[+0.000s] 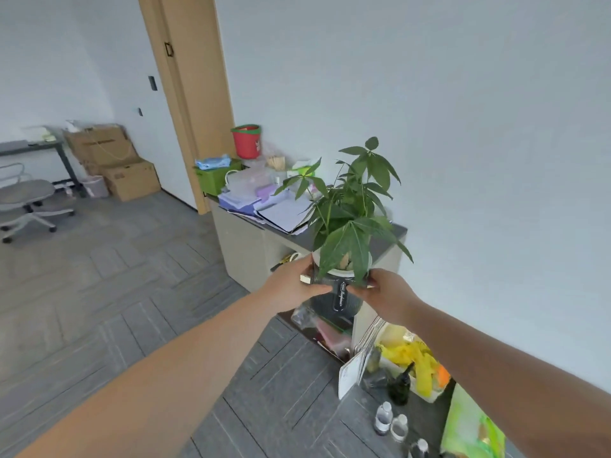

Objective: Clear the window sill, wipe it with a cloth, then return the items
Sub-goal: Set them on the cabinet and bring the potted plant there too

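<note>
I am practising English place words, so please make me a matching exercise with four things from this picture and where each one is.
Things:
1. green leafy plant in a white pot
2. red plastic bucket with a green rim
3. brown cardboard boxes
4. dark glass bottle

Places:
A. on the floor by the wall, at the lower right
B. held between the left hand and the right hand
C. stacked in the far corner, left of the door frame
D. at the far end of the low cabinet top, beside the door frame

Pairs: 1-B, 2-D, 3-C, 4-A
</note>
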`<state>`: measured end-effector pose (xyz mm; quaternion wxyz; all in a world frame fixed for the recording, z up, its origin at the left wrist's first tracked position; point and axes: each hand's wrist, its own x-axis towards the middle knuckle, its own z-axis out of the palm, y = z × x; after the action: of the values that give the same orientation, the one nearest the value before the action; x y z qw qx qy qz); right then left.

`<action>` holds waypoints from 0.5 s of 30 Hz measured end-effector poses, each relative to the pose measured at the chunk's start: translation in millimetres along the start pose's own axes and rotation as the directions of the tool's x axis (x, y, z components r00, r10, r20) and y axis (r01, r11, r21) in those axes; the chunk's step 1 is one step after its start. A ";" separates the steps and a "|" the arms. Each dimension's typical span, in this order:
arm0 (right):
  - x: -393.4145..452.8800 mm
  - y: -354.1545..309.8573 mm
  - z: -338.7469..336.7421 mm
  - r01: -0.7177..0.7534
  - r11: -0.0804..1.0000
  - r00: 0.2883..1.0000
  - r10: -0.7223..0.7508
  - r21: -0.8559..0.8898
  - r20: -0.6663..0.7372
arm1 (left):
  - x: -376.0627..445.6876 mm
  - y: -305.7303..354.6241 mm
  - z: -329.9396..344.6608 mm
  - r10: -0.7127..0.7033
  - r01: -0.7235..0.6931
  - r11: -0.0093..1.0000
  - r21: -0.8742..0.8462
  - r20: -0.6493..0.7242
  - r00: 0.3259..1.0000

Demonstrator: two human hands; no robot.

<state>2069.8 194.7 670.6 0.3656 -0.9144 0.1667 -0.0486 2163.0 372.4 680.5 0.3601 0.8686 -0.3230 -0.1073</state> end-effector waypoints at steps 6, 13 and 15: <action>97.5 2.8 5.1 -0.108 0.994 0.990 0.111 0.033 -0.082 | 112.3 -32.8 -16.8 0.046 -0.047 0.999 0.001 0.091 0.995; 236.9 32.5 6.1 -0.144 0.987 0.979 0.153 0.074 -0.138 | 264.9 -74.0 -14.9 0.078 -0.078 0.997 -0.006 0.153 0.985; 281.7 43.8 6.4 -0.163 0.980 0.972 0.179 0.110 -0.151 | 310.5 -82.2 -14.2 0.082 -0.081 0.997 -0.008 0.171 0.982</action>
<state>2324.1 73.3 626.6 0.3978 -0.8710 0.2710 -0.0981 2447.3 225.8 647.9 0.3355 0.8421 -0.3880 -0.1669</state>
